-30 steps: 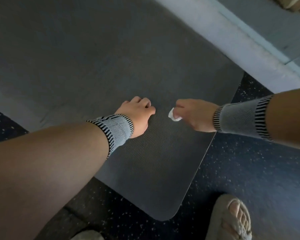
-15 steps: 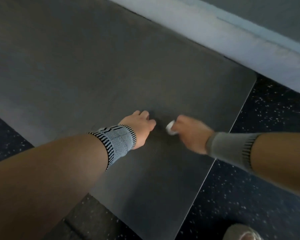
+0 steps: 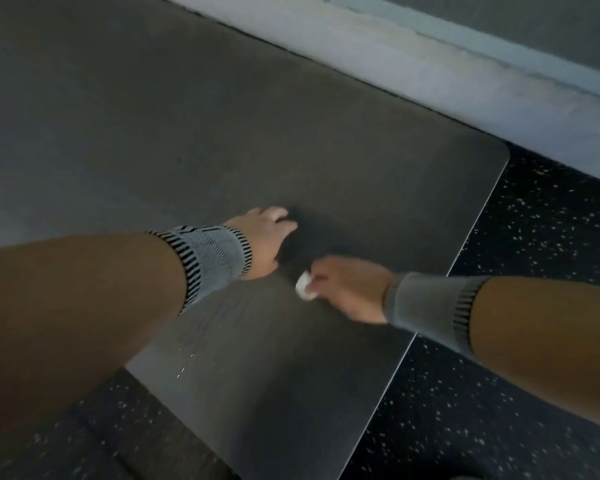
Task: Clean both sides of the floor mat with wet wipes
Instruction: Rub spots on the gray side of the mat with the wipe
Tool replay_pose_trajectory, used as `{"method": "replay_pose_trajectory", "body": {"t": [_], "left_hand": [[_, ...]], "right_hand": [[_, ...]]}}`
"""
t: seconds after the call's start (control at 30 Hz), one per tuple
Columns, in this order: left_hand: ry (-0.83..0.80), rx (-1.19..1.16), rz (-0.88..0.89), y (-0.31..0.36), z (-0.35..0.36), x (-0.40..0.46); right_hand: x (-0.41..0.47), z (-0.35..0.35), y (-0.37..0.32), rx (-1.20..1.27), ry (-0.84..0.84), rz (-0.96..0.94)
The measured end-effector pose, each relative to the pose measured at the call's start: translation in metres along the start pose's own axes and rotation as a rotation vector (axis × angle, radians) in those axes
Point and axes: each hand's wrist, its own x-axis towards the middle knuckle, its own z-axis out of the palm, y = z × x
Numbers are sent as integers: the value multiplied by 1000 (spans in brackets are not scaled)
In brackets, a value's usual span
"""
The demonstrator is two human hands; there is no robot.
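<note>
Dark grey floor mat (image 3: 326, 140) lies flat on a black speckled floor (image 3: 534, 237), running from 9 o'clock across the middle to a rounded corner at 2 o'clock, with its long right edge slanting down to 6 o'clock. A pale wall base (image 3: 465, 77) borders the mat's far side from 12 to 3 o'clock.

Both forearms reach in from the lower corners, each with a grey knit wrist band edged in black stripes.

The left hand (image 3: 264, 237), just left of centre, rests knuckles-up on the mat with its fingers curled under; nothing shows in its grasp. Its wrist band (image 3: 215, 254) sits at about 9 o'clock from that hand.

The right hand (image 3: 347, 289), just below centre and a little blurred, has its fingers bunched round a small crumpled white wet wipe (image 3: 303, 289), which pokes out at the hand's 9 o'clock side and meets the mat surface. Its wrist band (image 3: 430, 306) lies toward 3 o'clock. The 2 hands are near each other but apart.

A thin pale scratch or thread (image 3: 185, 366) marks the mat near its lower left edge, at 7 o'clock.
</note>
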Motion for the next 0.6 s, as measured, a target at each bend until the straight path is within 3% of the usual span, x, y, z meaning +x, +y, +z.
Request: {"method": "replay_pose_trajectory", "body": {"t": [0.13,0.17,0.37,0.53,0.6], "left_hand": [[-20,-167,-120,22,1,13],[-17,-205,-150,28,4,15],[122,-347,-246,41,20,19],[188,-396,-315,51,16,23],[202,-364,-302,55,14,24]], "right_hand": [[8,-30,71,-90,332,408],[7,-29,73,-120,379,412],[-3,-8,25,-37,89,-18],[4,-49,97,-112,372,437],[4,-41,82,-109,291,366]]}}
